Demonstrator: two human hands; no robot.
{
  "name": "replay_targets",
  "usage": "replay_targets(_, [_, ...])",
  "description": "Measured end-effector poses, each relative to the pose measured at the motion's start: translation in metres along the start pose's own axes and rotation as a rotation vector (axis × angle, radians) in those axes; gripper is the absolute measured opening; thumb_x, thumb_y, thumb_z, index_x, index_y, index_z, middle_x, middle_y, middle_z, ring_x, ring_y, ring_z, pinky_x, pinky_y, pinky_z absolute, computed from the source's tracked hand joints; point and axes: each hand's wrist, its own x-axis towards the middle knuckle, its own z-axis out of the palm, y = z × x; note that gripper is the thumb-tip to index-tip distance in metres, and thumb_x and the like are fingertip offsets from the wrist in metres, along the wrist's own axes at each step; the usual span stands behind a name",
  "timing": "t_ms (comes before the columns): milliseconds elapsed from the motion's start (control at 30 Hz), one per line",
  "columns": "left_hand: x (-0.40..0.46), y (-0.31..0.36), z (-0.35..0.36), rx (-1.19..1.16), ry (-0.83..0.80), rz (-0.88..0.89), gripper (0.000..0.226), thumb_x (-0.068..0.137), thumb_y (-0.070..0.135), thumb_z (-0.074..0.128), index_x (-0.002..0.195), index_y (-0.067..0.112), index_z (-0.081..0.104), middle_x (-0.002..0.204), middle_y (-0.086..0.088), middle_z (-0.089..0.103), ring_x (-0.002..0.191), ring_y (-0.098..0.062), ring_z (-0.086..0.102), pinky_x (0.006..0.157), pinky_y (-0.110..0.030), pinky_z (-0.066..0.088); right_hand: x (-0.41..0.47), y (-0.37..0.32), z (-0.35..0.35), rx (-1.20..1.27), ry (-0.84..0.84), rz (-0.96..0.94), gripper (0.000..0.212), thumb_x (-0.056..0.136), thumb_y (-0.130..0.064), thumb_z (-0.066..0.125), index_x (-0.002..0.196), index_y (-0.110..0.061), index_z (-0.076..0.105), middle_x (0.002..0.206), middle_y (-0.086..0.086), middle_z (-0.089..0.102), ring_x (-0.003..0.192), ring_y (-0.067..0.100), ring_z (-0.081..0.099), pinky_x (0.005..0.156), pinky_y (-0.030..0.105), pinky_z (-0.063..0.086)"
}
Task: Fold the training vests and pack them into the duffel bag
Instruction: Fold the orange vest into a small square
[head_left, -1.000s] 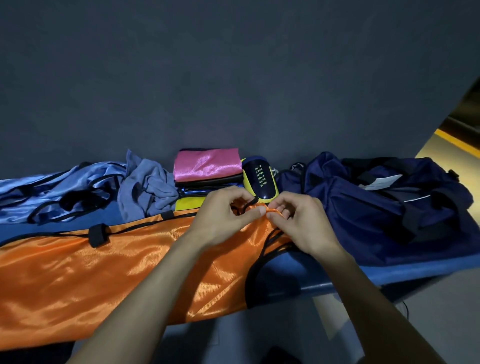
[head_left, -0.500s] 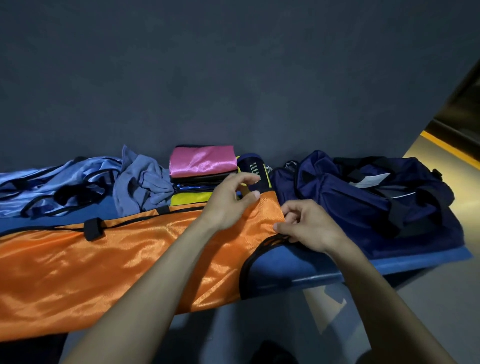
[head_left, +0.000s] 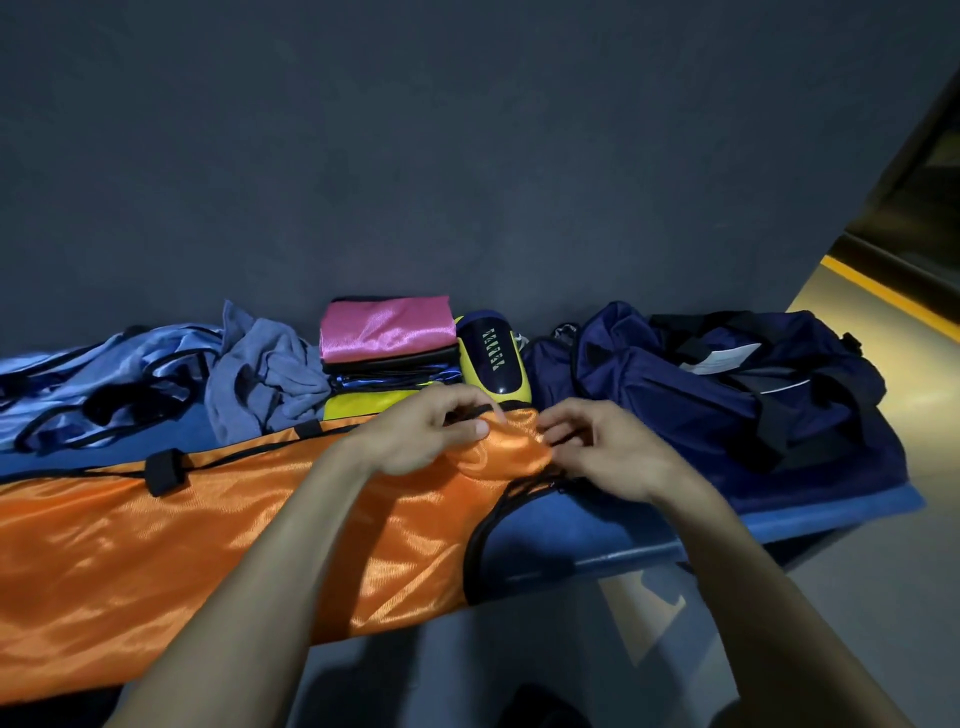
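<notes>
A shiny orange vest (head_left: 156, 545) with black trim lies spread across the blue bench, hanging over its front edge. My left hand (head_left: 426, 431) pinches the vest's far right corner, fingers curled over the bunched fabric. My right hand (head_left: 597, 447) pinches the same bunched corner from the right, just above the black-edged armhole. A navy duffel bag (head_left: 727, 395) sits on the bench to the right, apart from both hands. A stack of folded vests, pink on top (head_left: 387, 330), stands behind my hands.
A yellow and navy shoe-like item (head_left: 493, 358) lies between the folded stack and the bag. Crumpled light blue vests (head_left: 114, 379) and a grey cloth (head_left: 260, 379) lie at the left. A dark wall runs behind the bench (head_left: 649, 525). Floor lies below and to the right.
Both hands have come together again on the vest's right corner, and the fabric there is now bunched up between them instead of lying flat.
</notes>
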Motion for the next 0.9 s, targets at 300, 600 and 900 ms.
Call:
replay_targets(300, [-0.01,0.007,-0.007,0.044,-0.055,0.004,0.01,0.093,0.016,0.075,0.102,0.02,0.075,0.096,0.007,0.07,0.089,-0.001,0.063,0.081,-0.012,0.044,0.036,-0.014,0.036,-0.254,0.273,0.245,0.039,0.099,-0.039,0.063,0.123,-0.008,0.061,0.11,0.011,0.069,0.102,0.032,0.067,0.091,0.041,0.055])
replay_targets(600, [-0.019,0.011,-0.021,0.033,-0.026,-0.001,0.009,0.094,0.018,0.073,0.101,0.024,0.074,0.1,0.004,0.072,0.097,-0.009,0.065,0.087,-0.016,0.047,0.04,-0.015,0.042,0.175,0.251,0.299,0.027,0.08,-0.028,0.084,0.07,-0.019,0.061,0.067,0.002,0.066,0.064,0.017,0.062,0.066,0.034,0.056])
replay_targets(900, [-0.009,0.011,-0.014,0.061,0.165,0.081,0.006,0.094,0.021,0.074,0.099,0.023,0.076,0.099,0.012,0.074,0.098,-0.006,0.068,0.091,-0.028,0.052,0.026,-0.025,0.038,0.321,0.245,-0.011,0.012,0.089,-0.018,0.078,0.093,-0.011,0.069,0.085,0.01,0.076,0.077,0.027,0.074,0.075,0.039,0.061])
